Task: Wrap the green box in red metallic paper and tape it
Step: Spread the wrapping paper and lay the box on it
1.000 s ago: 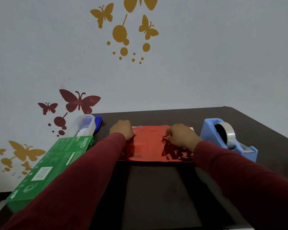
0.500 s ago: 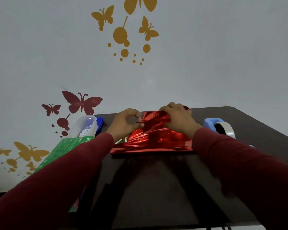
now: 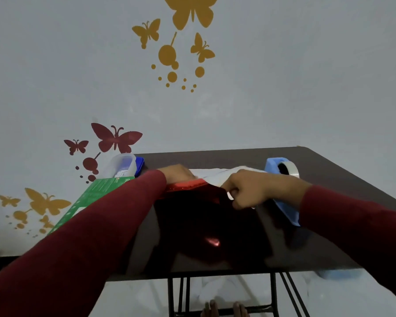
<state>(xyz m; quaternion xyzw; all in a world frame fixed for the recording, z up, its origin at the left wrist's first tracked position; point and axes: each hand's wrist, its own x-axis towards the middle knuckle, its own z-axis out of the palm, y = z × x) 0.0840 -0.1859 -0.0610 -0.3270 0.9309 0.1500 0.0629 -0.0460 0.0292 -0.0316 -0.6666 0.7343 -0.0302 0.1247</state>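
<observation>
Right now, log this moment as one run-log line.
stage: unfolding paper | left hand: on red metallic paper | right hand: pinching paper edge | green box: unwrapped, left | tape dispenser: right, untouched

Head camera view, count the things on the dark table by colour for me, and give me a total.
Red: 1, the red metallic paper sheet, white underside showing at the far edge.
Green: 1, the green cardboard box.
Blue: 1, the light blue tape dispenser.
Clear with blue lid: 1, the plastic container.
Total: 4.

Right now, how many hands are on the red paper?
2: the left hand at the red paper's far left edge, the right hand gripping its folded-over edge.
</observation>
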